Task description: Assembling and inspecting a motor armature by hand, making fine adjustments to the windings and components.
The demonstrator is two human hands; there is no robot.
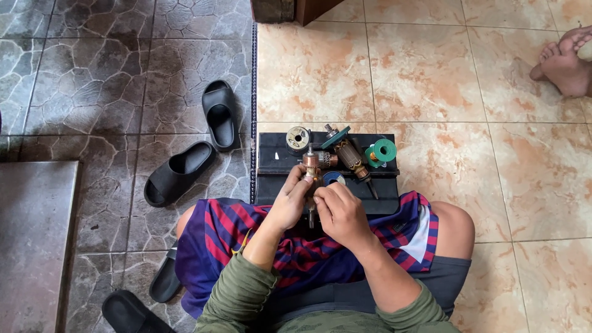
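Note:
My left hand (291, 198) holds a small motor armature (311, 164) with a copper commutator and a thin shaft, upright above my lap. My right hand (341, 213) is close beside it, fingertips pinched against the lower part of the armature. Both hands hover over a striped blue and red cloth (308, 246) across my knees, at the near edge of a black board (271, 166). On the board lie a second, larger armature (352, 158), a green spool (382, 152) and a pale wire spool (298, 137).
Two black slides (220, 115) (179, 172) lie on dark stone tiles to the left, with other black slides (165, 280) by my knee. Another person's bare feet (564, 61) rest at the top right on orange tiles. A grey slab (34, 234) sits at the left.

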